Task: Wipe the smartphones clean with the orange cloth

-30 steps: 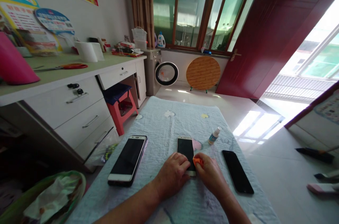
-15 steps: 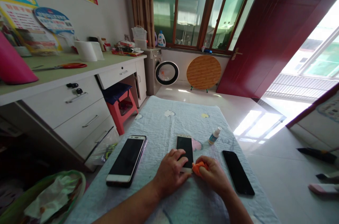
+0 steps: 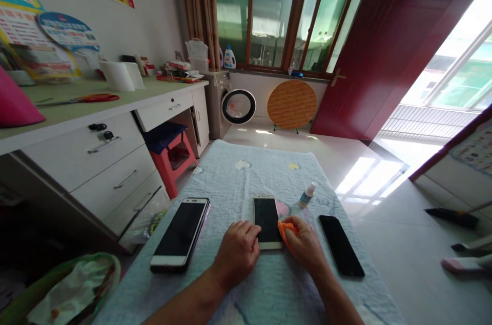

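A white-framed smartphone (image 3: 267,217) lies face up on the light blue quilted cover (image 3: 226,171), its dark screen showing. My left hand (image 3: 240,248) is closed, with curled fingers holding the phone's lower left edge. Pinched in my right hand (image 3: 303,243) is a bunched orange cloth (image 3: 286,229), pressed to the phone's right edge. A small spray bottle (image 3: 307,195) stands upright beyond my right hand. To the left lies a larger white-framed smartphone (image 3: 180,232) in a dark case, and to the right a black smartphone (image 3: 340,245).
Along the left runs a desk (image 3: 146,94) with drawers, holding scissors (image 3: 96,98) and a paper roll (image 3: 117,76). A red stool (image 3: 172,161) is tucked beneath. Near the lower left corner is a lined bin (image 3: 77,289). A washing machine (image 3: 216,104) stands open-doored by the window.
My left hand has drawn back from over the screen to the phone's left edge, fingers curling. My right hand has moved the orange cloth slightly up along the right edge.
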The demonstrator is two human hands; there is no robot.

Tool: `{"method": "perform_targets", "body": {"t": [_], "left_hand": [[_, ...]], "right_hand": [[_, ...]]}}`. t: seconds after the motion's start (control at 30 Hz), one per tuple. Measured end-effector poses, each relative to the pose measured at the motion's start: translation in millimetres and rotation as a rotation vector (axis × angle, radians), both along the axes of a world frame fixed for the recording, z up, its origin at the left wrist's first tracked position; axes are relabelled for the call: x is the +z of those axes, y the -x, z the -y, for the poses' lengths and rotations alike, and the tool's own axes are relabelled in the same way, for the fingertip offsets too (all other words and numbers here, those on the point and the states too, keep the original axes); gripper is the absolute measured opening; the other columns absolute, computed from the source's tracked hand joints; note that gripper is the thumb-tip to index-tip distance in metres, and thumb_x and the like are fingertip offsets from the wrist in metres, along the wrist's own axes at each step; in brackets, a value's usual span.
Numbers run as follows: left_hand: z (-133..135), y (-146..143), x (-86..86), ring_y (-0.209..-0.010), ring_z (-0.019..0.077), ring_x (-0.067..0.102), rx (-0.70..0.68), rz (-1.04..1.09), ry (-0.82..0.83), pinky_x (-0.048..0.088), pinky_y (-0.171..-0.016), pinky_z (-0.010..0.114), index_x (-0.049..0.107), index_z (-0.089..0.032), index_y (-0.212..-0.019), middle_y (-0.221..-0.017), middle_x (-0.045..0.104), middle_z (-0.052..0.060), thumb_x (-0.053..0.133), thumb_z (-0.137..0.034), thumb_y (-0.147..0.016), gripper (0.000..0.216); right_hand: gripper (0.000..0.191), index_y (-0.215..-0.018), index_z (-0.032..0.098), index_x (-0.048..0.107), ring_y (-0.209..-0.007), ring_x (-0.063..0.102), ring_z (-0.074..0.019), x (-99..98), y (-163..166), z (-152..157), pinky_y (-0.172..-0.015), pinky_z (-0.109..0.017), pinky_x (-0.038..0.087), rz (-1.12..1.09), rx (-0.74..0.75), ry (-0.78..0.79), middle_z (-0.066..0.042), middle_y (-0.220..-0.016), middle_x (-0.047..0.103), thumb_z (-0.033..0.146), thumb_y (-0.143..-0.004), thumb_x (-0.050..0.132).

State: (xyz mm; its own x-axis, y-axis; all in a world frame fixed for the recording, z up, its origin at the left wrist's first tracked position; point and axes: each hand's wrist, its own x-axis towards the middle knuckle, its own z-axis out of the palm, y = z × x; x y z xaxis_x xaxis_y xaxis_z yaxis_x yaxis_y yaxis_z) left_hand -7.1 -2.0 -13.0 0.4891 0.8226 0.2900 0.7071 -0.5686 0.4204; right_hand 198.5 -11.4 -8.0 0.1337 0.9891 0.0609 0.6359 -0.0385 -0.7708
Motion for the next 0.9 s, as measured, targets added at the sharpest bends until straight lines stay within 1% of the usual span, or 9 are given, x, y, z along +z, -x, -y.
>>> {"method": "perform_targets", "body": {"t": [0.17, 0.23, 0.27, 0.33, 0.43, 0.5, 0.63, 0.77, 0.9], "left_hand": [[3, -2, 0.2, -0.086, 0.0229, 0.058, -0.225, 0.083, 0.037, 0.046, -0.082, 0.037, 0.064, -0.02, -0.097, -0.09, 0.064, 0.006, 0.052, -0.011, -0.078, 0.024], [2, -3, -0.5, -0.088, 0.022, 0.058, -0.316, 0.135, 0.071, 0.047, -0.082, 0.035, 0.064, -0.021, -0.097, -0.091, 0.065, 0.005, 0.054, -0.012, -0.076, 0.025], [0, -3, -1.1, -0.09, 0.0219, 0.059, -0.329, 0.162, 0.072, 0.047, -0.084, 0.035, 0.065, -0.021, -0.098, -0.094, 0.065, 0.005, 0.055, -0.012, -0.075, 0.026], [-6, -3, -3.5, -0.099, 0.0232, 0.058, -0.248, 0.204, 0.022, 0.046, -0.091, 0.038, 0.064, -0.022, -0.102, -0.104, 0.065, 0.006, 0.054, -0.012, -0.076, 0.03], [-20, -1, -10.7, -0.122, 0.0274, 0.047, 0.044, 0.173, -0.099, 0.035, -0.107, 0.046, 0.06, -0.018, -0.116, -0.129, 0.055, 0.011, 0.047, -0.007, -0.077, 0.042], [-28, 1, -16.5, -0.128, 0.029, 0.042, 0.162, 0.084, -0.093, 0.031, -0.11, 0.048, 0.054, -0.012, -0.126, -0.135, 0.05, 0.016, 0.045, -0.004, -0.074, 0.054], [-37, 4, -20.4, -0.126, 0.0275, 0.045, 0.185, -0.026, -0.025, 0.029, -0.111, 0.045, 0.051, -0.012, -0.13, -0.133, 0.052, 0.015, 0.046, -0.006, -0.075, 0.056], [-33, 3, -10.9, -0.112, 0.0276, 0.051, 0.223, -0.052, 0.008, 0.033, -0.105, 0.044, 0.053, -0.015, -0.128, -0.119, 0.056, 0.011, 0.055, -0.019, -0.077, 0.051], [-22, 3, -0.9, -0.106, 0.0297, 0.05, 0.279, -0.124, 0.002, 0.026, -0.108, 0.05, 0.054, -0.018, -0.126, -0.107, 0.056, 0.009, 0.064, -0.032, -0.073, 0.056]], "right_hand": [[0.028, -0.087, 0.017, 0.069, -0.063, 0.058, -0.0167, -2.7, -4, -8, -0.061, -0.025, 0.04, -0.037, 0.036, 0.0, -0.002, -0.069, 0.066, 0.028, -0.075, 0.046], [0.029, -0.089, 0.017, 0.068, -0.069, 0.061, -0.0173, -1.8, -4, -12, -0.064, -0.025, 0.042, -0.091, 0.056, -0.012, -0.003, -0.079, 0.07, 0.029, -0.075, 0.046], [0.029, -0.089, 0.017, 0.068, -0.073, 0.062, -0.0177, -1.0, -4, -13, -0.066, -0.025, 0.043, -0.11, 0.054, -0.03, -0.004, -0.085, 0.071, 0.029, -0.075, 0.045], [0.027, -0.086, 0.018, 0.067, -0.075, 0.062, -0.0183, 1.2, -5, -14, -0.068, -0.026, 0.043, -0.092, 0.008, -0.064, -0.005, -0.086, 0.071, 0.03, -0.077, 0.045], [0.022, -0.077, 0.02, 0.063, -0.066, 0.058, -0.0186, 4.1, -5, -10, -0.063, -0.027, 0.038, 0.068, -0.131, -0.071, -0.003, -0.069, 0.066, 0.031, -0.078, 0.045], [0.019, -0.073, 0.022, 0.06, -0.062, 0.056, -0.0189, 4.7, -6, -6, -0.06, -0.028, 0.035, 0.188, -0.207, -0.053, -0.002, -0.063, 0.062, 0.031, -0.078, 0.045], [0.016, -0.071, 0.022, 0.059, -0.064, 0.057, -0.0187, 4.2, -6, 0, -0.061, -0.028, 0.033, 0.297, -0.231, 0.004, -0.004, -0.067, 0.065, 0.027, -0.078, 0.045], [0.016, -0.073, 0.022, 0.06, -0.067, 0.057, -0.0186, 6.6, -6, 0, -0.062, -0.027, 0.033, 0.286, -0.235, 0.044, -0.004, -0.069, 0.065, 0.027, -0.078, 0.045], [0.018, -0.075, 0.022, 0.06, -0.065, 0.056, -0.019, 7.8, -6, 0, -0.061, -0.028, 0.03, 0.358, -0.273, 0.057, -0.004, -0.067, 0.064, 0.028, -0.08, 0.045]]}}
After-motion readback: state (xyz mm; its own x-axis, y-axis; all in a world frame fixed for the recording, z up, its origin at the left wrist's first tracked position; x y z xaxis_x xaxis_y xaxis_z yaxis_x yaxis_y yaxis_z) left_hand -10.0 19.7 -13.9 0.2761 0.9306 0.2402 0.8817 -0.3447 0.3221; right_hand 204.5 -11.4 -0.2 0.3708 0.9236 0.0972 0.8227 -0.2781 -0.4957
